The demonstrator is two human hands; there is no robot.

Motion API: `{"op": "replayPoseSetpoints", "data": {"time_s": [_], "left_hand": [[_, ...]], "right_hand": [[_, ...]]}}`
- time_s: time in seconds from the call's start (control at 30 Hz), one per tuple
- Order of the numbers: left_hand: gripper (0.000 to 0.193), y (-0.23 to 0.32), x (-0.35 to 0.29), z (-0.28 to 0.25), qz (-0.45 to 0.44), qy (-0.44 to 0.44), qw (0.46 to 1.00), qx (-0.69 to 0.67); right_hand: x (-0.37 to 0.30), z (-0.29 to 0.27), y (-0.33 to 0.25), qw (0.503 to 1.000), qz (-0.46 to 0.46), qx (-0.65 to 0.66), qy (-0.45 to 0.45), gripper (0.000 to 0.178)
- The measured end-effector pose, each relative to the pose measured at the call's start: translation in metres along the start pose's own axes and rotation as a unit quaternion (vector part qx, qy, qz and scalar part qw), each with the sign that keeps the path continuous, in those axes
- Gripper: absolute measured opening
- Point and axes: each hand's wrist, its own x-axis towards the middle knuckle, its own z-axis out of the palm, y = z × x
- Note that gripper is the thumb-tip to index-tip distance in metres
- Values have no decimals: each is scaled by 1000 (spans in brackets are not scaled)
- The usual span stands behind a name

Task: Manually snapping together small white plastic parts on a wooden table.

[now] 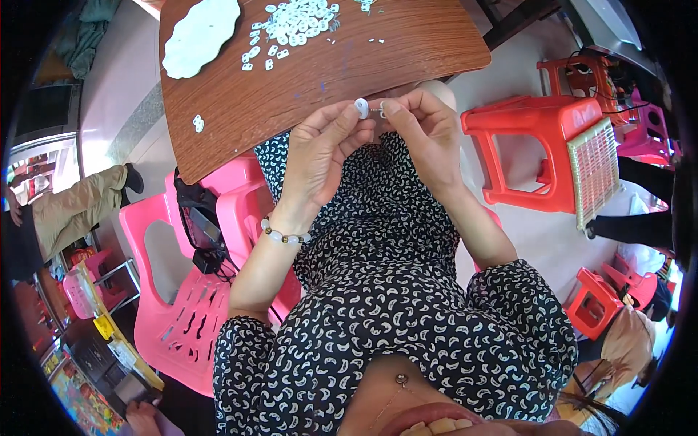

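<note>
Pinching a white disc (pixel 362 109) between thumb and finger, the left hand (pixel 318 154) faces the right hand (pixel 429 139), whose thumb and forefinger grip a small pale piece (pixel 384 110). Something thin, too small to tell, spans the gap, near the edge of the brown table (pixel 414 36). Steady wrists and a light, straight-on hold should serve best. Beyond, loose white pieces (pixel 302 25) lie heaped.

To your left: pink chair (pixel 182 356), black bag (pixel 190 200) at its backrest. To your right: red stool (pixel 523 115), woven mat (pixel 595 171) against its side.
</note>
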Motion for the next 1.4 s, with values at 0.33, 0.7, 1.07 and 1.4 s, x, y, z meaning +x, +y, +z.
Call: {"op": "replayPoseSetpoints", "data": {"time_s": [0.33, 0.7, 1.07, 1.4], "left_hand": [[23, -2, 5, 0, -23, -1, 1000, 10], [30, 9, 2, 8, -33, -10, 991, 132], [30, 13, -4, -4, -89, -35, 995, 16], [35, 20, -12, -7, -105, -77, 983, 132]], "right_hand": [[1, -5, -3, 999, 49, 12, -15, 15], [0, 1, -5, 999, -11, 15, -34, 14], [-6, 2, -11, 996, 0, -37, -76, 12], [-4, 2, -8, 996, -15, -1, -92, 13]]}}
